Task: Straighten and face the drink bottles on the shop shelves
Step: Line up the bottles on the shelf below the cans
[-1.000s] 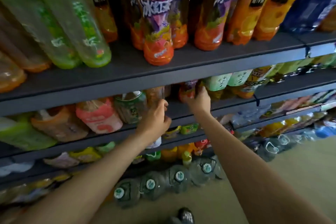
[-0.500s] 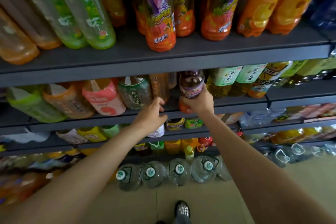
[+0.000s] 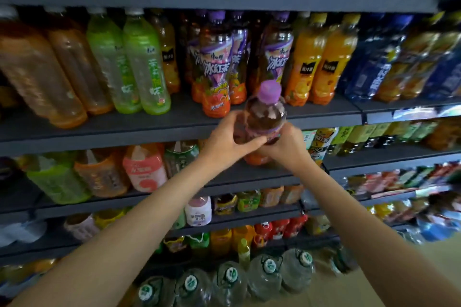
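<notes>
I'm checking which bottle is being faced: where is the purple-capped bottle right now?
In the head view, the purple-capped bottle sits centre frame, held between the left hand and right hand, in front of the shelf edge, below the purple-labelled tea bottles.

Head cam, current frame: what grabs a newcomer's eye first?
Dead centre, both hands grip one purple-capped iced tea bottle, held out in front of the shelves: left hand on its left side, right hand on its right. Just behind, matching purple-label bottles stand on the shelf, flanked by green tea bottles left and orange juice bottles right.
</notes>
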